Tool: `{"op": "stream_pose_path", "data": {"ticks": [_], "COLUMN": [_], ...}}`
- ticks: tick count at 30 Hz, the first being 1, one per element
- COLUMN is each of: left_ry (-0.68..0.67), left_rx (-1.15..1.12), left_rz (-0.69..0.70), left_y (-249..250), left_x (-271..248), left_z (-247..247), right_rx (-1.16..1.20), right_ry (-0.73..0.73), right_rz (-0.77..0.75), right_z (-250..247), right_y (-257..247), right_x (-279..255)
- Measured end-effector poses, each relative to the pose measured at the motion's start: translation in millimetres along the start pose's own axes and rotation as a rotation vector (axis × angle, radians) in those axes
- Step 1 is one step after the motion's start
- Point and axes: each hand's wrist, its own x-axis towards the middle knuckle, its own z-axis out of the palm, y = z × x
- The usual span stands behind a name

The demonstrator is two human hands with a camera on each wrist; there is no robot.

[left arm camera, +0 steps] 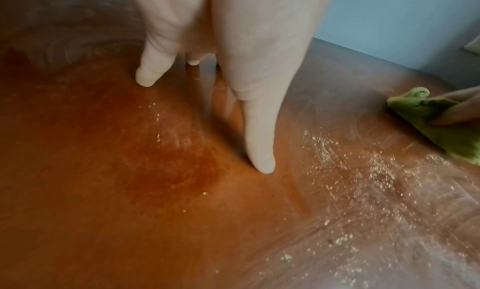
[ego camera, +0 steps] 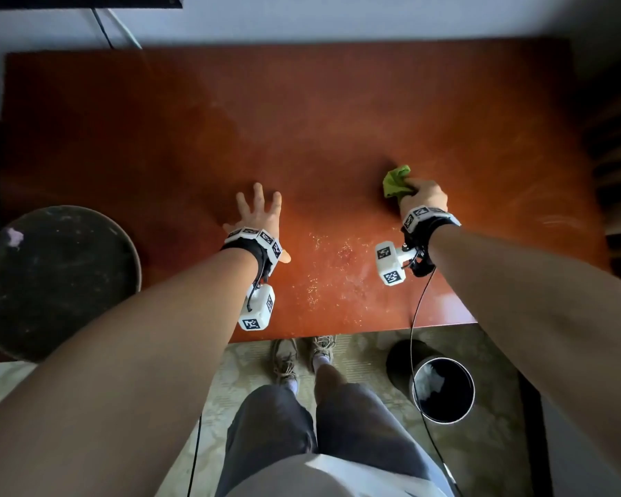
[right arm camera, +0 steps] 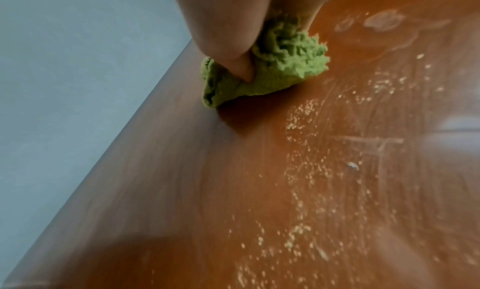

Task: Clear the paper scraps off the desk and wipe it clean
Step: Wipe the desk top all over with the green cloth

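A reddish-brown wooden desk fills the head view. My right hand grips a crumpled green cloth and presses it on the desk, right of centre. In the right wrist view the thumb digs into the green cloth. My left hand lies flat on the desk with fingers spread, to the left of the cloth. Fine pale crumbs are scattered on the desk between my wrists, toward the near edge. The crumbs and the green cloth also show in the left wrist view.
A black cylindrical bin stands on the floor below the desk's near edge, on the right. A dark round stool sits at the left. Cables hang by the wall behind the desk. My legs and shoes stand at the near edge.
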Motion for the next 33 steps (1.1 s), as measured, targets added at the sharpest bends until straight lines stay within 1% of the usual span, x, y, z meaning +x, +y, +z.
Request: {"op": "stream_pose_path", "data": {"ticks": [2, 5, 9, 13, 15, 17, 18, 19, 20, 22, 23, 24, 26, 29, 31, 33], "left_ry": [-0.011, -0.012, -0.020, -0.003, 0.006, 0.018, 0.033, 0.050, 0.064, 0.085, 0.083, 0.075, 0.058, 0.050, 0.054, 0.061], "left_rx": [0.013, 0.011, 0.014, 0.014, 0.010, 0.011, 0.006, -0.011, -0.040, -0.072, -0.069, -0.068, -0.068, -0.046, -0.015, -0.024], "left_rz": [-0.004, -0.004, -0.005, 0.006, -0.010, -0.020, -0.006, 0.015, 0.035, 0.061, 0.065, 0.067, 0.068, 0.039, 0.031, 0.027], "left_y": [0.4, 0.9, -0.1, 0.2, 2.0, 5.4, 8.1, 11.8, 16.0, 26.1, 32.2, 38.3, 48.5, 56.7, 60.9, 57.6], "left_x": [1.7, 3.2, 4.6, 2.4, 2.3, 2.4, 3.8, 5.3, 6.0, 8.2, 9.2, 10.1, 14.6, 17.1, 18.6, 17.4], "left_z": [0.3, 1.0, 1.8, 3.0, 4.4, 4.0, 1.5, -1.3, -4.9, -11.1, -13.1, -13.6, -12.3, -7.2, -5.3, -3.8], "right_rx": [-0.099, -0.249, -0.345, -0.408, -0.450, -0.459, -0.427, -0.363, -0.268, -0.087, -0.032, 0.004, 0.038, 0.029, 0.014, -0.027], "right_ry": [-0.039, -0.128, -0.278, -0.403, -0.460, -0.516, -0.511, -0.473, -0.394, -0.169, -0.063, 0.015, 0.112, 0.155, 0.115, 0.067], "right_rz": [-0.100, -0.338, -0.583, -0.784, -0.835, -0.799, -0.744, -0.666, -0.571, -0.356, -0.258, -0.168, -0.020, 0.095, 0.144, 0.127], "right_z": [9.4, 24.8, 48.8, 67.7, 71.7, 70.6, 67.6, 63.6, 57.8, 41.4, 31.0, 20.0, 0.1, -14.5, -17.1, -14.3], "right_y": [-6.7, -18.5, -29.0, -15.9, -8.7, -6.2, -5.7, -3.8, -0.8, 10.7, 19.1, 29.0, 49.1, 73.3, 79.2, 68.4], "right_x": [-2.5, -14.7, -52.5, -96.0, -105.9, -108.7, -107.7, -105.2, -101.3, -88.3, -79.6, -70.4, -51.3, -32.8, -25.2, -26.5]}}
